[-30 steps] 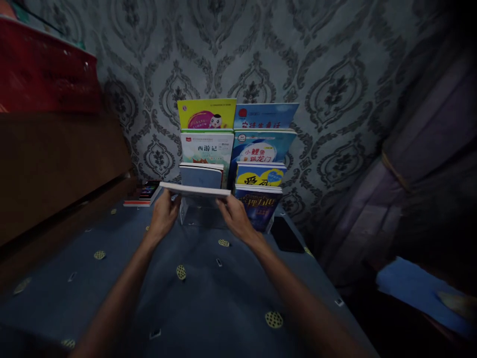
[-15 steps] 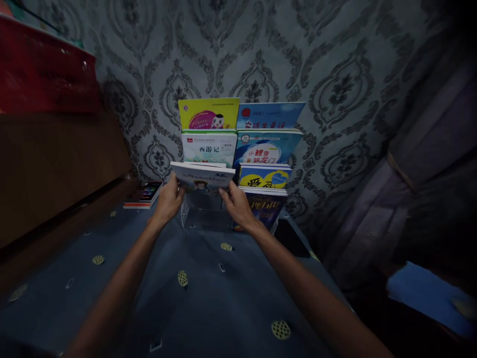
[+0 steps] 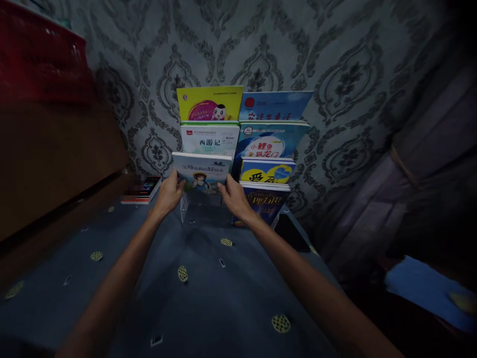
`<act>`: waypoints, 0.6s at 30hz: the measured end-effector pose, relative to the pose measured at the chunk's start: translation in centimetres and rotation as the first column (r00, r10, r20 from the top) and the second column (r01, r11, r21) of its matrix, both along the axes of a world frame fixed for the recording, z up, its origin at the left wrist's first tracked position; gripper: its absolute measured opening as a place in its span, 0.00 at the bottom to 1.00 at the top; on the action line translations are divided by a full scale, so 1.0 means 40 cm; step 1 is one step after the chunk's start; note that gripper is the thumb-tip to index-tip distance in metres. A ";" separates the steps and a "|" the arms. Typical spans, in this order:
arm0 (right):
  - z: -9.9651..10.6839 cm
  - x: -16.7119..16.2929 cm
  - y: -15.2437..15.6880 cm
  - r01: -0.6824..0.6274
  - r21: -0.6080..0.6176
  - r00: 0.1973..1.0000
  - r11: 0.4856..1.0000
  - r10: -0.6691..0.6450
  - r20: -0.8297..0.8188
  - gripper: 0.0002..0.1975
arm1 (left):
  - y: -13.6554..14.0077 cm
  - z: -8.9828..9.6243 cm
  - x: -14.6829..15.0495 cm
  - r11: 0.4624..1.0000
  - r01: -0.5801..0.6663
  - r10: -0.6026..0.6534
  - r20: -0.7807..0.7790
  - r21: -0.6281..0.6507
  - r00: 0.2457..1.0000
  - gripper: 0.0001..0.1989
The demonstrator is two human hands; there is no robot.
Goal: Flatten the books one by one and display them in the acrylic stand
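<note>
Between my two hands is a pale book [image 3: 203, 171] with a figure in a hat on its cover. My left hand [image 3: 170, 194] grips its left edge, and my right hand [image 3: 234, 196] its right edge. The book leans back in the left column of a clear tiered rack [image 3: 204, 213], whose lowest tier shows below it. Behind it stand a white book [image 3: 209, 139] and a yellow-green book [image 3: 208, 102]. The right column holds two blue books, the upper one [image 3: 276, 105] and the lower one [image 3: 270, 139], then a yellow-and-blue book [image 3: 266, 170] and a dark purple book [image 3: 265, 203].
A small stack of books [image 3: 143, 191] lies left of the rack. A dark flat object [image 3: 292, 233] lies to its right on the blue patterned cloth [image 3: 208, 308]. A brown box [image 3: 55, 154] with a red bag [image 3: 44, 59] stands left; a curtain [image 3: 368, 199] hangs right.
The pale book has tipped more upright, so its cover now faces me more fully. Both hands still hold its sides. The view has shifted slightly.
</note>
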State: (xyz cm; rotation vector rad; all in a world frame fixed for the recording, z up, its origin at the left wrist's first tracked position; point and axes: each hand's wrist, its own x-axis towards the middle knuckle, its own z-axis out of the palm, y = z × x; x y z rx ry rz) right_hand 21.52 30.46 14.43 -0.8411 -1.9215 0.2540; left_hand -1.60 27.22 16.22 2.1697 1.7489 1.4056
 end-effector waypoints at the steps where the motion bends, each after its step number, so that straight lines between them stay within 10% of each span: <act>1: 0.002 -0.002 0.002 0.019 -0.012 1.000 1.000 -0.019 0.010 0.06 | 0.004 0.002 0.001 1.000 -0.007 0.007 -0.019 0.005 1.000 0.13; 18: -0.027 -0.018 0.002 0.123 0.049 0.988 0.991 -0.118 -0.102 0.18 | 0.025 0.014 0.012 0.998 -0.060 0.059 -0.162 -0.005 0.985 0.12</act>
